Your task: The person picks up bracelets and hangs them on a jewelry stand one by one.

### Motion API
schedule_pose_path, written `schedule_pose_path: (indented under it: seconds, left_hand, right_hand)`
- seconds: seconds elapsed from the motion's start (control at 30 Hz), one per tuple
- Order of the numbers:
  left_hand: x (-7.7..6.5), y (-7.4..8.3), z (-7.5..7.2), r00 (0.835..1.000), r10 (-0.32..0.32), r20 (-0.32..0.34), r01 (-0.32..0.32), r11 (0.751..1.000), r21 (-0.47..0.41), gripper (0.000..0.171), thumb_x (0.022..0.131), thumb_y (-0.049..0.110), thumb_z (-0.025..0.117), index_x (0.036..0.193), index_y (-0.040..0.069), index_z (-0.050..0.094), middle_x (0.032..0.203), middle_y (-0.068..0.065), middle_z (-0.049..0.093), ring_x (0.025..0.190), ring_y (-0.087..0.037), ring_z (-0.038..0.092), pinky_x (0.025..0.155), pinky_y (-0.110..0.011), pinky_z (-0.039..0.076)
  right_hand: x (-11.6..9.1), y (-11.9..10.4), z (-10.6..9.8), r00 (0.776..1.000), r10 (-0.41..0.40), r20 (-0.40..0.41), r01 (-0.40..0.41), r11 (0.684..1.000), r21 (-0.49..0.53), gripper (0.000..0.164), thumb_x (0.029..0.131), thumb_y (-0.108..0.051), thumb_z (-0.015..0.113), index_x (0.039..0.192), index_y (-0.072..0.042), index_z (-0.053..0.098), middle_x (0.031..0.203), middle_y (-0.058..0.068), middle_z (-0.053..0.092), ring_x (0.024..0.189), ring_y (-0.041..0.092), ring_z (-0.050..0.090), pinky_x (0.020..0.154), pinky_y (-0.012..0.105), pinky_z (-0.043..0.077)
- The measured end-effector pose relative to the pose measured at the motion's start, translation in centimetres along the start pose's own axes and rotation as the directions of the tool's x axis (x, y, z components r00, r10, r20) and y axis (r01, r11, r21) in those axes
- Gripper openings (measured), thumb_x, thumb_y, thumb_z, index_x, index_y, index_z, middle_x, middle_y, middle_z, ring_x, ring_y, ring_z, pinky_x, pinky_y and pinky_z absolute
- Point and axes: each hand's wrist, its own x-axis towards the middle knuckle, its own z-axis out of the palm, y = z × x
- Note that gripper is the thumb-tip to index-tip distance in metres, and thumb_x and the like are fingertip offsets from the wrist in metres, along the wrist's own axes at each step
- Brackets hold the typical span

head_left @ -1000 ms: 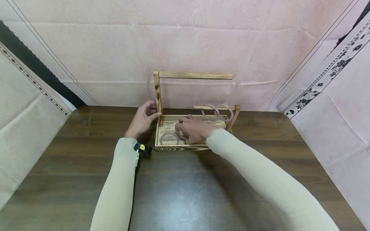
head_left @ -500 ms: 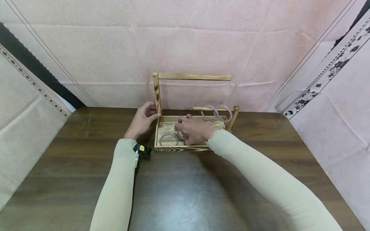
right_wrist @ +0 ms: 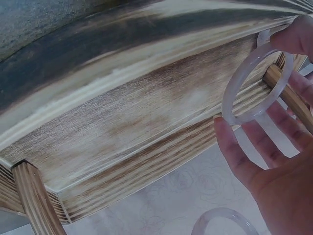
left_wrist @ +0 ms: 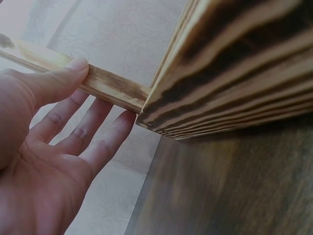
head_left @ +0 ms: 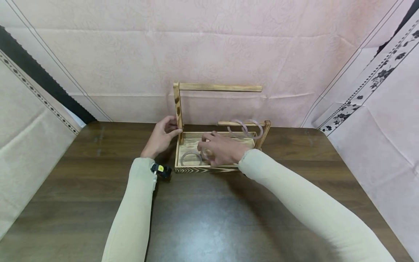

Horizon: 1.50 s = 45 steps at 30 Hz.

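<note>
A wooden display stand has a shallow tray point(head_left: 193, 169) at its base and an upright post point(head_left: 178, 109) at the left. My left hand point(head_left: 159, 136) holds that post low down; in the left wrist view the thumb lies on one face and the fingers behind. Over the tray, my right hand point(head_left: 222, 148) pinches a pale translucent bangle point(right_wrist: 234, 85) between thumb and fingers. Another bangle point(head_left: 182, 159) lies in the tray's front left part. Two more, a near bangle point(head_left: 244, 128) and a far bangle point(head_left: 262, 131), hang on the lower bar point(head_left: 224, 123).
A long upper bar point(head_left: 220, 87) runs rightward from the post's top. The right support point(head_left: 264, 134) carries the lower bar. The stand sits near the back edge of the brown table point(head_left: 196, 214), before a pale patterned cloth point(head_left: 209, 54). A small black device point(head_left: 161, 169) is on my left wrist.
My right wrist and sleeve have shifted slightly right, and more of the bangle shows at the fingers. The left hand stays on the post.
</note>
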Motion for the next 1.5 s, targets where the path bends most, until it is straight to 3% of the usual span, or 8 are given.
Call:
schedule_pose_path:
  seconds: [0.37, 0.7, 1.0, 1.2, 1.5]
  left_hand:
    - [0.1, -0.2, 0.0, 1.000, 0.012, -0.005, -0.012, 1.000, -0.002, 0.036, 0.100, 0.011, 0.065, 0.133, 0.004, 0.056, 0.128, -0.017, 0.063, 0.122, -0.033, 0.061, 0.106, -0.047, 0.048]
    - [0.2, -0.2, 0.2, 1.000, 0.007, -0.011, -0.007, 1.000, -0.012, 0.036, 0.100, 0.011, 0.065, 0.135, 0.004, 0.055, 0.129, -0.018, 0.062, 0.122, -0.032, 0.061, 0.103, -0.044, 0.048]
    - [0.3, -0.2, 0.3, 1.000, 0.021, -0.015, -0.021, 1.000, -0.019, 0.035, 0.100, 0.008, 0.064, 0.133, 0.002, 0.055, 0.127, -0.019, 0.062, 0.119, -0.032, 0.061, 0.101, -0.040, 0.049]
    - [0.2, -0.2, 0.3, 0.999, 0.022, -0.023, -0.022, 1.000, 0.002, 0.034, 0.100, 0.009, 0.064, 0.132, 0.003, 0.056, 0.126, -0.018, 0.062, 0.118, -0.031, 0.062, 0.100, -0.039, 0.050]
    - [0.2, -0.3, 0.3, 0.999, 0.021, -0.025, -0.021, 1.000, -0.005, 0.034, 0.099, 0.008, 0.065, 0.131, 0.003, 0.056, 0.127, -0.019, 0.063, 0.120, -0.033, 0.062, 0.103, -0.045, 0.049]
  right_hand:
    - [-0.5, -0.7, -0.5, 1.000, -0.021, -0.021, 0.021, 0.999, 0.027, 0.054, 0.074, -0.020, 0.084, 0.124, -0.025, 0.063, 0.132, 0.000, 0.050, 0.127, 0.025, 0.046, 0.097, 0.040, 0.052]
    - [-0.8, -1.2, -0.8, 0.999, -0.013, -0.031, 0.014, 1.000, 0.028, 0.054, 0.076, -0.021, 0.082, 0.127, -0.024, 0.063, 0.133, 0.000, 0.051, 0.126, 0.025, 0.047, 0.097, 0.040, 0.052]
    - [-1.6, -2.2, -1.4, 0.998, -0.033, -0.054, 0.035, 0.999, 0.036, 0.058, 0.075, -0.020, 0.084, 0.128, -0.028, 0.063, 0.134, -0.003, 0.050, 0.126, 0.020, 0.046, 0.086, 0.032, 0.055]
    - [-2.0, -2.6, -1.6, 0.995, -0.060, -0.073, 0.062, 0.998, 0.031, 0.058, 0.075, -0.021, 0.084, 0.129, -0.028, 0.062, 0.133, -0.002, 0.050, 0.126, 0.020, 0.046, 0.089, 0.031, 0.054]
    - [-2.7, -2.3, -2.0, 0.994, -0.023, -0.104, 0.029, 0.998, 0.056, 0.055, 0.078, -0.020, 0.082, 0.128, -0.030, 0.061, 0.141, -0.003, 0.049, 0.127, 0.021, 0.046, 0.092, 0.036, 0.055]
